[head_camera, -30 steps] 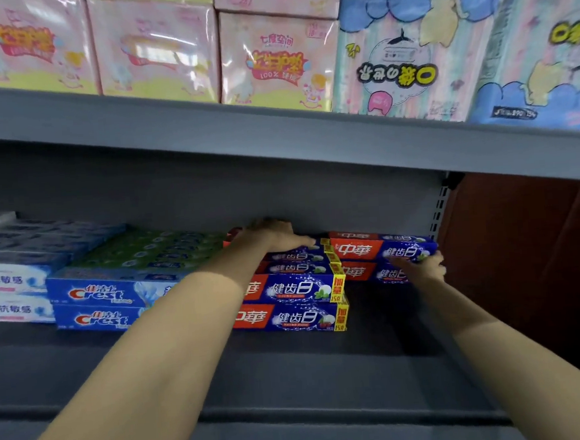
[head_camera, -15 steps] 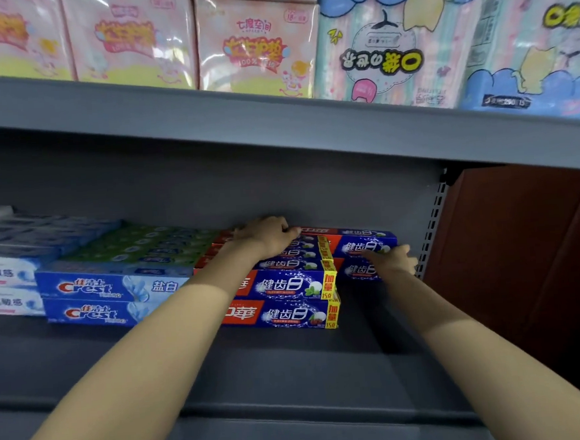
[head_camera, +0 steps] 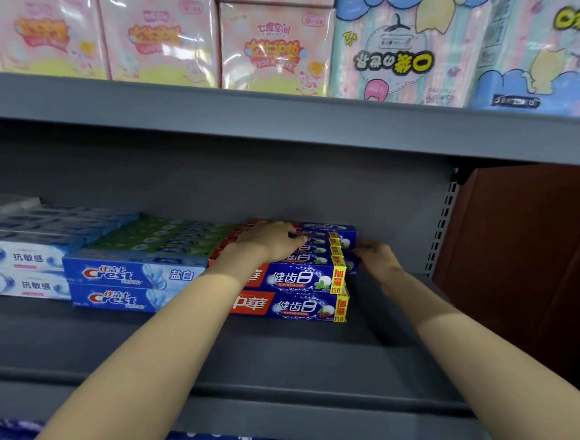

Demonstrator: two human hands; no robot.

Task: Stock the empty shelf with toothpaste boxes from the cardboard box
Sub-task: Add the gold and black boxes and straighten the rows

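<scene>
Already the shelf [head_camera: 292,364] is partly stocked; my left hand [head_camera: 269,240] lies flat on top of the red-and-blue toothpaste boxes [head_camera: 299,281], fingers together, while my right hand [head_camera: 377,260] touches their right end, though I cannot tell its fingers. Left of my hands stand the Crest boxes [head_camera: 128,282]; to the right of my right hand the shelf is bare, and the cardboard box is not visible, so I judge more remains.

Grey metal shelf [head_camera: 291,357], red-and-blue toothpaste boxes with yellow end bands [head_camera: 303,280], blue-and-white Crest cartons [head_camera: 131,275], pink-and-yellow cartoon-print packs [head_camera: 159,40], pastel striped cloud-print packs [head_camera: 396,40]
</scene>
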